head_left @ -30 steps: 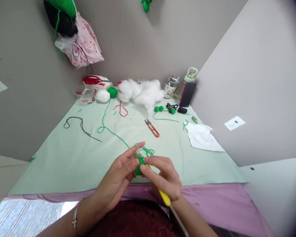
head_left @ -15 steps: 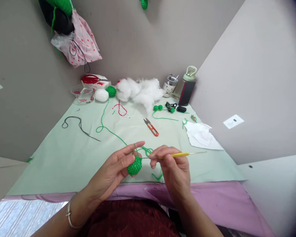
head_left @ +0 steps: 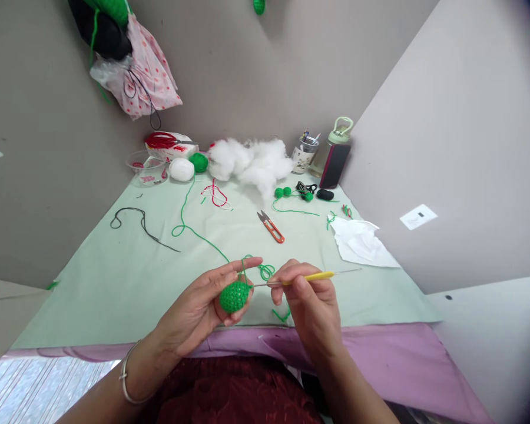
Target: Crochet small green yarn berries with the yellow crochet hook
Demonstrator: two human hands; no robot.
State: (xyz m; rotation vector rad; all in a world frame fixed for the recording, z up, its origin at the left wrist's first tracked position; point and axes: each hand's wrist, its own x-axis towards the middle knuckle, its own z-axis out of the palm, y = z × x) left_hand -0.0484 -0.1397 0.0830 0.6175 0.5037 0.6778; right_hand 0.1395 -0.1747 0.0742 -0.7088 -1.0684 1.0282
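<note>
My left hand (head_left: 203, 300) is closed around a small green crocheted piece (head_left: 235, 297), rounded in shape, with its index finger stretched out to the right. Green yarn (head_left: 206, 240) runs up over that finger and back across the table. Between the thumb and fingers of my right hand (head_left: 311, 300) is a crochet hook (head_left: 311, 277) with a yellow handle. The hook's left tip meets the right edge of the crocheted piece; its other metal end points right. Loose loops of green yarn (head_left: 266, 271) lie just behind, between both hands.
Orange thread snips (head_left: 271, 227) lie mid-table. Behind them sit white stuffing (head_left: 251, 162), a white yarn ball (head_left: 182, 169) and a green yarn ball (head_left: 198, 162). Small green crocheted balls (head_left: 287, 192), a bottle (head_left: 331, 150), a phone (head_left: 335, 165) and white paper (head_left: 362, 241) are at right.
The crocheted piece has turned and shifted slightly left in my left hand, showing more of its side. My right hand and the hook have moved slightly left.
</note>
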